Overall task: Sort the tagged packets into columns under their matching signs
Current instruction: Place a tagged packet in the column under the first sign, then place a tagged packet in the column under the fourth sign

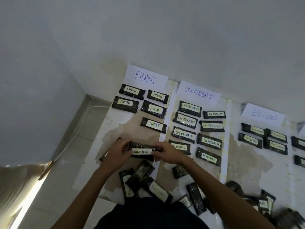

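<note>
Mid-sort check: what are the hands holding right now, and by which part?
One dark WAITING packet, label up, held between both hands: the left hand pinches its left short end, and the right hand pinches its right short end.

At the right edge, the upper cut packet (pixel 298 142) and the lower cut packet (pixel 299 161) show only their left ends, and their tags cannot be read. The near right pile (pixel 287 217) is blurred. The right hand (pixel 166 152) covers the left end of one ON PROGRESS packet (pixel 181 147). A brown object (pixel 102 158) lies mostly hidden under the left hand (pixel 118 153). Fingers cover both ends of the WAITING packet (pixel 142 151).
</note>
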Tool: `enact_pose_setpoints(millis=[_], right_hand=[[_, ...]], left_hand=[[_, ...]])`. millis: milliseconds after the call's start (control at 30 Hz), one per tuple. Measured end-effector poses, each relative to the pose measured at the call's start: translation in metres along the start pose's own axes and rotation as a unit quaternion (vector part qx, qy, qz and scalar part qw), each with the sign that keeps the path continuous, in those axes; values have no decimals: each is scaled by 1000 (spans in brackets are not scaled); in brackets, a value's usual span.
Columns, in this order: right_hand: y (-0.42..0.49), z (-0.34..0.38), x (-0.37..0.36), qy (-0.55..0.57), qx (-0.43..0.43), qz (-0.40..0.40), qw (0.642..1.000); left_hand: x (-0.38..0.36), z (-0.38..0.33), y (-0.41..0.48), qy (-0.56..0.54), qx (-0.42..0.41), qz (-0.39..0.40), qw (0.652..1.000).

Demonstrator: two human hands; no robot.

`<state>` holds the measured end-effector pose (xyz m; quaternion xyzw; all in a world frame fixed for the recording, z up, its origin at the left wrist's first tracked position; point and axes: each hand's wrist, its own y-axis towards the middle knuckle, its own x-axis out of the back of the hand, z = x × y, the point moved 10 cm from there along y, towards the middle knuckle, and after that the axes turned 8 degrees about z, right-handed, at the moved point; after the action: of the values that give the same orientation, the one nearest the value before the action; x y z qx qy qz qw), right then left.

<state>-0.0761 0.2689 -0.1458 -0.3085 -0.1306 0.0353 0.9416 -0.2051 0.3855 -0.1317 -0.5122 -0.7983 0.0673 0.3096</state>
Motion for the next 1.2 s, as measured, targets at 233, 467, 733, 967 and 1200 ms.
enact_pose_setpoints(millis=[233,467,733,967,1200], right_hand=[[-23,4,-7,71,0,-30,997],[-61,-3,-3,107,-10,-81,991],[-125,-8,19,-341,26,-271,900],[-187,-53,40,-346,-31,-294,890],[-276,-118,69,-303,-66,-314,897]], left_hand=[[-16,-41,-14,234,-125,14,964],[-33,-67,-12,240,-146,28,959],[-95,-118,-13,262,-180,78,945],[-173,-161,-22,299,-219,105,923],[-274,-220,-29,312,-263,144,901]])
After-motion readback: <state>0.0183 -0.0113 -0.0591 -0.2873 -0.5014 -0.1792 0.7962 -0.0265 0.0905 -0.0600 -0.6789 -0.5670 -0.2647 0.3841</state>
